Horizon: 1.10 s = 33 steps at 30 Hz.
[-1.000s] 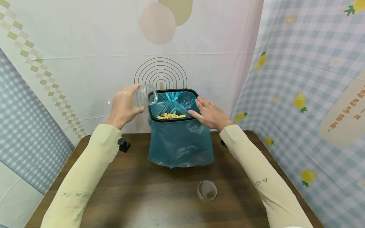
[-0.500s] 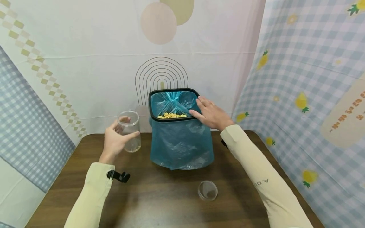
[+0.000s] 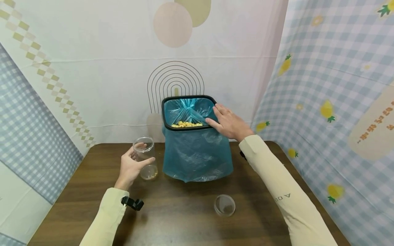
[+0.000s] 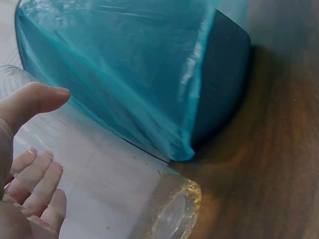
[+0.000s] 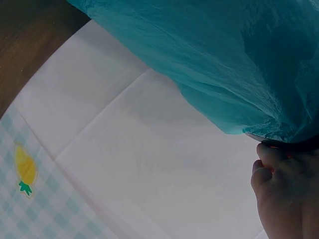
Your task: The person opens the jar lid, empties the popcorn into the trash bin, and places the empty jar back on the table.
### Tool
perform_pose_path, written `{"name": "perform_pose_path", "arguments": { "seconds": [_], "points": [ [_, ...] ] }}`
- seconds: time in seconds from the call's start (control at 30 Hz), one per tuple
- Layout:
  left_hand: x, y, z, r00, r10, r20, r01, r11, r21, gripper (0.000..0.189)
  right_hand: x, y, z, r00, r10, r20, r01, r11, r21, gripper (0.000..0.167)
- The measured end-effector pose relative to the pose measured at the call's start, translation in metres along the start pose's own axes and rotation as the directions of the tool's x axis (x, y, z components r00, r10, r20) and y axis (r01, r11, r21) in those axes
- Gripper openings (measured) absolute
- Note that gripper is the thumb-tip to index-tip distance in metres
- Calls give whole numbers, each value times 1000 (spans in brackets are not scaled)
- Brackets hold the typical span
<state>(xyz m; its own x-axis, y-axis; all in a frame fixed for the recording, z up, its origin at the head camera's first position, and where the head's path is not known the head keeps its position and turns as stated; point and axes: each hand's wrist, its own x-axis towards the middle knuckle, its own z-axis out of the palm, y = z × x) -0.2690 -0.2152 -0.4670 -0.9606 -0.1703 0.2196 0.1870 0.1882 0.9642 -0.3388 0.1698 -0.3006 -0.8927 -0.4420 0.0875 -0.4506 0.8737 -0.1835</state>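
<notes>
My left hand [image 3: 130, 167] grips a clear plastic jar [image 3: 149, 160], thumb on the near side and fingers around the far side. The jar stands nearly upright to the left of a trash bin [image 3: 189, 129] with a black rim. In the left wrist view, yellow crumbs cling around the jar's bottom [image 4: 192, 196]. A blue trash bag [image 3: 197, 153] lines the bin and hangs over its outside. Yellow popcorn [image 3: 186, 124] lies inside. My right hand [image 3: 229, 123] holds the rim's right front corner; in the right wrist view its fingertips [image 5: 269, 154] meet the rim.
A round clear lid [image 3: 224, 205] lies on the brown wooden table [image 3: 172, 218], in front of the bin. Behind the table hangs a white patterned cloth [image 3: 123, 85], with a blue checked cloth [image 3: 307, 85] on the right.
My left hand has brought the jar from a sideways tilt at the bin's rim down to the left, turning it upright. The right hand has stayed on the rim.
</notes>
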Motion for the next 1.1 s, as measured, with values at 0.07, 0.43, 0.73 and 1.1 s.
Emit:
{"name": "perform_pose_path", "arguments": {
  "seconds": [0.07,0.43,0.73,1.1],
  "points": [
    [-1,-4,1,1000,-4,1,4,1000,1,71,1,-1,0,1000,-2,2,2,1000,-3,83],
    [-7,-19,-2,999,49,13,-50,997,56,72,3,-4,1,1000,-13,3,13,1000,8,83],
    [-10,-12,-9,997,37,68,-58,939,338,137,-1,-2,2,998,-10,-61,10,1000,13,88],
    [-30,6,-32,971,155,182,-239,664,708,126,-37,7,1,965,-47,-258,48,999,-1,89]
  ]
}}
